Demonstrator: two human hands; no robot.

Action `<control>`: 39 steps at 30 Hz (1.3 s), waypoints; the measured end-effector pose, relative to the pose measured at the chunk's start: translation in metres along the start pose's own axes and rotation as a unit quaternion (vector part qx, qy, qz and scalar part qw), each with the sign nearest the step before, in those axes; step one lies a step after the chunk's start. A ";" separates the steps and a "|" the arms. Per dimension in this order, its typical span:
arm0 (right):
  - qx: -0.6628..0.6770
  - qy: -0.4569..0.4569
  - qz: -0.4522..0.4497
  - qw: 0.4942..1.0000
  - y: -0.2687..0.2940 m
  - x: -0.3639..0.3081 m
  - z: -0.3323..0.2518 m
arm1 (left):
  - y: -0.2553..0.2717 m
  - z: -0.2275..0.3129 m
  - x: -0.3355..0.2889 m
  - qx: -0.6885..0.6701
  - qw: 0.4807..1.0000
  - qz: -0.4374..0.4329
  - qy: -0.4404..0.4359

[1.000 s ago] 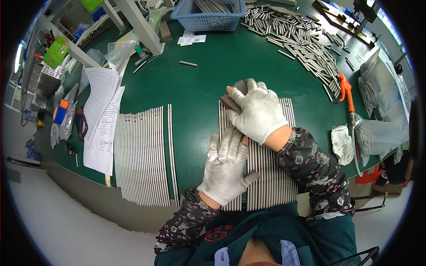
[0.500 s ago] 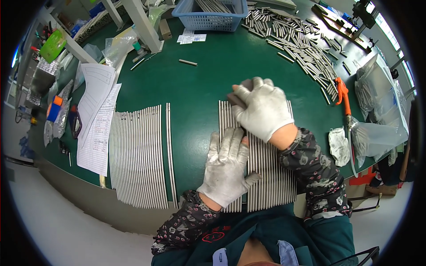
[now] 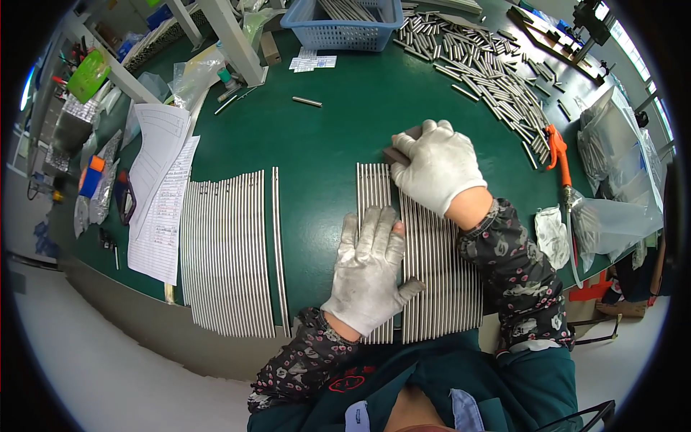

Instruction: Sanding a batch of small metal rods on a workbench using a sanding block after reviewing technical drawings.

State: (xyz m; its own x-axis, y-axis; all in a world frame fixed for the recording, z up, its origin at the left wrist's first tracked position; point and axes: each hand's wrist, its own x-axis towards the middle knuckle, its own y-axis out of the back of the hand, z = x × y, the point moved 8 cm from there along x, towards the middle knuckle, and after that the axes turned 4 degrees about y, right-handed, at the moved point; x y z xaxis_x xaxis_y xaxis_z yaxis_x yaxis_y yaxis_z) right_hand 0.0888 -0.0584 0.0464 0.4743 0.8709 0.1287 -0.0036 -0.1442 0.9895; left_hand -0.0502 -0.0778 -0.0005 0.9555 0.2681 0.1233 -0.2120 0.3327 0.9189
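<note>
At the near edge of the green tbl (image 3: 317, 147), metal rods (image 3: 443, 288) lie side by side, split by a thin gap into a narrow strip + a wider bunch. Dark block (image 3: 394, 155) at their far ends; can't tell if it's touching them. My R hand (image 3: 441, 164), white-gloved, is closed round the block, fingers bent over, thumb on its left side. My L hand (image 3: 367, 270), same glove type, rests flat, palm down on the rods: fingers straight, nearly tog., thumb out over the wider bunch.

Left of that: slim strip of rods (image 3: 279, 252), w/ a 2nd rod set (image 3: 227, 259) just beside it, then overlapping papers (image 3: 158, 209).

Containers: blue basket (image 3: 342, 37) at far side, long thin rods (image 3: 345, 9) in it, partly cut off by pic edge. Clear bags (image 3: 612, 223) at right, greyish pcs inside, too blurred for more. Btwn the two, loose pile of short rods (image 3: 497, 90). Orange-handled air gun (image 3: 558, 147) nr the bags, white cloth item (image 3: 551, 237) beside its hose.
</note>
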 end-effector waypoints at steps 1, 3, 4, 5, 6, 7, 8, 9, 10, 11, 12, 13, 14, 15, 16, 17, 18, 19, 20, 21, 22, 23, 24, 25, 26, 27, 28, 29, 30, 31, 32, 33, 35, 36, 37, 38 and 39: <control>0.015 0.013 0.043 0.999 0.006 -0.001 -0.007 | 0.000 -0.001 0.000 -0.007 1.000 -0.001 0.003; 0.017 0.038 0.102 0.994 0.004 -0.005 -0.022 | -0.001 -0.003 0.000 -0.002 1.000 -0.009 0.013; 0.004 0.040 0.056 0.998 -0.005 -0.008 -0.025 | -0.001 -0.002 0.001 -0.003 1.000 -0.011 0.011; 0.007 0.031 0.049 0.998 -0.005 -0.007 -0.019 | 0.000 -0.002 0.001 -0.004 1.000 -0.012 0.010; 0.010 0.022 0.041 0.999 0.000 -0.004 -0.012 | 0.001 -0.002 0.000 -0.006 1.000 -0.012 0.009; -0.022 -0.007 0.006 1.000 0.003 -0.003 -0.003 | -0.001 -0.002 -0.001 -0.006 1.000 -0.013 0.006; -0.024 0.005 0.012 1.000 0.004 -0.002 0.001 | -0.002 -0.002 -0.001 -0.005 1.000 -0.014 0.005; -0.007 0.012 0.043 0.999 0.005 -0.001 -0.005 | -0.003 -0.003 0.000 -0.001 1.000 -0.015 0.007; 0.010 0.020 0.073 0.997 0.006 -0.001 -0.014 | -0.003 -0.004 0.000 0.004 1.000 -0.017 0.009; 0.010 0.037 0.087 0.995 0.004 -0.002 -0.025 | -0.003 -0.003 0.000 0.003 1.000 -0.018 0.007; 0.000 0.061 0.094 0.994 -0.004 -0.005 -0.031 | -0.003 -0.003 0.000 0.005 1.000 -0.017 0.007; 0.005 0.045 0.070 0.997 -0.005 -0.004 -0.024 | -0.002 -0.003 0.000 0.006 1.000 -0.015 0.006; 0.013 0.035 0.046 0.998 -0.005 -0.001 -0.017 | -0.001 -0.005 -0.002 0.010 1.000 -0.012 0.013; -0.018 0.000 0.018 1.000 0.002 0.000 -0.002 | -0.001 -0.002 0.001 0.002 1.000 -0.016 0.002; -0.035 0.003 -0.001 0.999 0.004 -0.001 0.004 | -0.001 0.001 0.001 0.001 1.000 -0.016 -0.001; -0.022 0.017 0.036 0.999 0.006 0.000 -0.001 | -0.001 0.000 0.002 0.008 1.000 -0.012 -0.001; -0.009 0.032 0.072 0.997 0.006 0.000 -0.011 | -0.002 -0.001 0.001 0.013 1.000 -0.008 0.001; 0.006 0.040 0.104 0.994 0.005 0.000 -0.022 | -0.002 -0.003 -0.002 0.020 1.000 0.002 0.006; 0.008 0.062 0.108 0.992 0.002 -0.003 -0.030 | -0.002 -0.003 -0.002 0.020 1.000 0.001 0.005; 0.005 0.052 0.080 0.995 -0.002 -0.002 -0.026 | -0.001 -0.003 -0.001 0.021 1.000 -0.002 0.003; 0.002 0.043 0.052 0.998 -0.005 -0.001 -0.019 | -0.001 -0.003 -0.002 0.021 1.000 -0.005 0.001; -0.007 0.022 -0.003 1.000 -0.004 0.003 -0.007 | -0.001 -0.003 -0.002 0.023 1.000 -0.003 0.003; -0.018 -0.001 -0.059 0.998 -0.001 0.003 0.003 | -0.002 -0.003 -0.002 0.019 1.000 -0.004 0.003; -0.028 -0.003 -0.057 0.998 0.002 0.002 0.005 | -0.004 -0.002 -0.002 0.016 1.000 -0.006 0.002; -0.029 -0.006 -0.057 0.998 -0.002 0.002 0.002 | -0.006 -0.002 0.000 0.013 1.000 -0.008 -0.003; -0.002 0.021 0.022 1.000 0.004 0.002 -0.013 | -0.004 -0.002 -0.001 0.032 0.999 -0.013 0.005; 0.026 0.047 0.102 0.993 0.009 0.001 -0.024 | -0.004 -0.004 -0.001 0.033 0.999 -0.013 0.006; 0.027 0.073 0.075 0.994 -0.002 0.001 -0.031 | -0.004 -0.004 -0.002 0.033 0.999 -0.010 0.008; 0.027 0.072 0.074 0.994 -0.001 0.001 -0.026 | -0.004 -0.005 -0.002 0.033 0.999 -0.007 0.009; 0.009 0.048 0.030 0.998 -0.004 0.002 -0.013 | -0.004 -0.004 -0.002 0.021 1.000 -0.012 0.002; -0.009 0.027 -0.013 1.000 -0.004 0.004 -0.001 | -0.003 -0.003 -0.001 0.022 1.000 -0.010 0.004; -0.030 0.012 -0.046 0.998 0.000 0.005 0.008 | -0.003 -0.002 0.000 0.017 1.000 -0.011 0.001; -0.002 0.031 0.011 0.999 -0.001 0.006 -0.002 | -0.002 0.000 0.002 0.021 1.000 -0.021 0.002; 0.028 0.053 0.065 0.996 0.001 0.006 -0.014 | -0.003 -0.002 0.001 0.022 1.000 -0.022 0.003; 0.034 0.071 0.072 0.994 0.001 0.005 -0.029 | -0.003 -0.004 0.001 0.024 1.000 -0.015 0.008; 0.038 0.082 0.043 0.995 -0.006 0.003 -0.037 | -0.002 -0.005 -0.001 0.026 1.000 -0.008 0.012; 0.018 0.062 0.018 0.998 -0.006 0.003 -0.033 | -0.002 -0.005 -0.001 0.019 1.000 -0.004 0.011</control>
State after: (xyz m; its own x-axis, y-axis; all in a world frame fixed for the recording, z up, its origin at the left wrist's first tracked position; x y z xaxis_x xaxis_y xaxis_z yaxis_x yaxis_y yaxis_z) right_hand 0.0617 -0.0393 0.0426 0.3611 0.9162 0.1736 0.0147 -0.1917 0.9813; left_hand -0.0514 -0.0746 -0.0042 0.9525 0.2849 0.1075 -0.1952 0.3003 0.9337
